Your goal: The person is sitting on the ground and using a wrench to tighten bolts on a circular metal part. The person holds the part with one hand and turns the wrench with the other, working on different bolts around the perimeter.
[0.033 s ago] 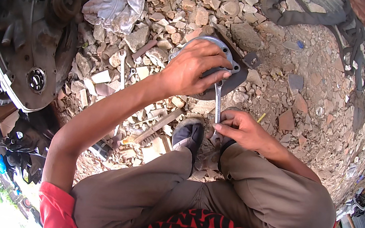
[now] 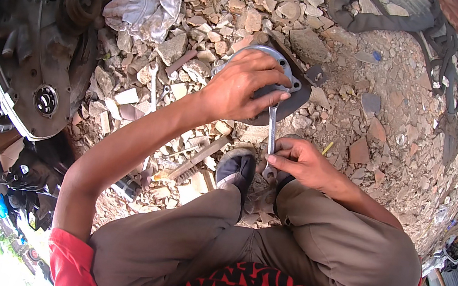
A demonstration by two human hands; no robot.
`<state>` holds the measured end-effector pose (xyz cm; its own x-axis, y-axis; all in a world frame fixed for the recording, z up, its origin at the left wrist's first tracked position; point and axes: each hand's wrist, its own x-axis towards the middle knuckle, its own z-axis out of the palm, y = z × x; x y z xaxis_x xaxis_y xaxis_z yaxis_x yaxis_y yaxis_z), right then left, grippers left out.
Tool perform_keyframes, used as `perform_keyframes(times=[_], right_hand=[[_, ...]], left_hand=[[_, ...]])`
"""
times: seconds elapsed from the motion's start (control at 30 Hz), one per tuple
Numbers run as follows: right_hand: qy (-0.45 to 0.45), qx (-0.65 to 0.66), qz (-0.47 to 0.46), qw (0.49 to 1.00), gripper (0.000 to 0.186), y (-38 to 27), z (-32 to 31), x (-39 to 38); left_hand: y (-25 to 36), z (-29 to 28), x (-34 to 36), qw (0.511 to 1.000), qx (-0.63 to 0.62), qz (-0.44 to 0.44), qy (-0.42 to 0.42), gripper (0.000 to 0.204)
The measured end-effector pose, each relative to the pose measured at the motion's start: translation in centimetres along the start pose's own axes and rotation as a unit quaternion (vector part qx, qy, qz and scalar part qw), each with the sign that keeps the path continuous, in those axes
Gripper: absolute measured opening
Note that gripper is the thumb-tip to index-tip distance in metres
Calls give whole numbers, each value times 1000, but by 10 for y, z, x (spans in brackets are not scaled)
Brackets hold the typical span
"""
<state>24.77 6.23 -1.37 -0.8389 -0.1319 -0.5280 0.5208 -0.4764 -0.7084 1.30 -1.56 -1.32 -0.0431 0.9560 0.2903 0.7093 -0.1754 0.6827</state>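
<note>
My left hand [image 2: 248,82] lies over a round grey metal flange part [image 2: 273,51] with bolt holes, its fingers curled round it and the thumb at its near edge. The part rests on a dark flat plate [image 2: 298,101]. A silver combination wrench [image 2: 271,130] runs from the near edge of the part toward my feet. My right hand [image 2: 301,162] pinches the wrench near its open end, thumb and fingers closed. The wrench's far end meets the part just below my left thumb; what it sits on is hidden.
Broken stones and tile pieces cover the ground. Another wrench [image 2: 154,89] and a wire brush [image 2: 199,157] lie left of my feet. A large engine [image 2: 34,81] stands at the left, a white cloth [image 2: 146,5] at the far left. Dark fabric [image 2: 371,23] lies far right.
The near end of the wrench has swung very slightly to the left, with my right hand on it. My left hand stays in place on the metal part.
</note>
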Motion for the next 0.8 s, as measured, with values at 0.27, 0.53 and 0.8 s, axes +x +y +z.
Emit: perform_keyframes(times=[0.27, 0.53, 0.8], right_hand=[[15, 29, -42, 999, 23, -5, 3, 1], [26, 78, -15, 997, 23, -1, 5, 5], [-72, 122, 19, 990, 29, -22, 10, 18]], left_hand=[[-1, -3, 0, 1000, -9, 9, -8, 21], [4, 3, 7, 1000, -10, -25, -8, 18], [7, -6, 16, 996, 18, -46, -71, 17]])
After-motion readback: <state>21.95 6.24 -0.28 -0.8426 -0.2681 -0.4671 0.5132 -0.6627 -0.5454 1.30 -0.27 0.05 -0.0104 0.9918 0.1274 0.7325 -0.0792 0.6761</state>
